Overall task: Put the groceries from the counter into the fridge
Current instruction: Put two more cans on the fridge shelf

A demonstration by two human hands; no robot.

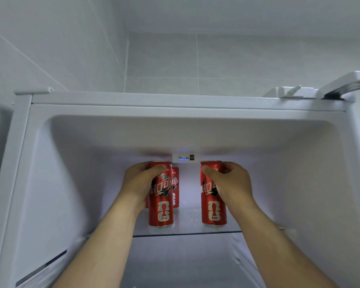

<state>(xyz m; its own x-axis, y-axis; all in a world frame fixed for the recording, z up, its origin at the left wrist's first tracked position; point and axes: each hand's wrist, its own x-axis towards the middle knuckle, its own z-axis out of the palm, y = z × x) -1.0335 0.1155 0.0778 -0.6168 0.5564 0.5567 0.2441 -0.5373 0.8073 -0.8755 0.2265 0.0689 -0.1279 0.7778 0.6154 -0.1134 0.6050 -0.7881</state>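
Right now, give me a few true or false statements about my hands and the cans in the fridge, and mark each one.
1. The left hand grips the left can, and the right hand grips the right can. True.
2. Both held cans lie on their sides. False: both are upright.
3. A back can stands behind the left can. True.
4. The cans are blue. False: they are red.
5. The shelf is a wire rack. False: it is glass.
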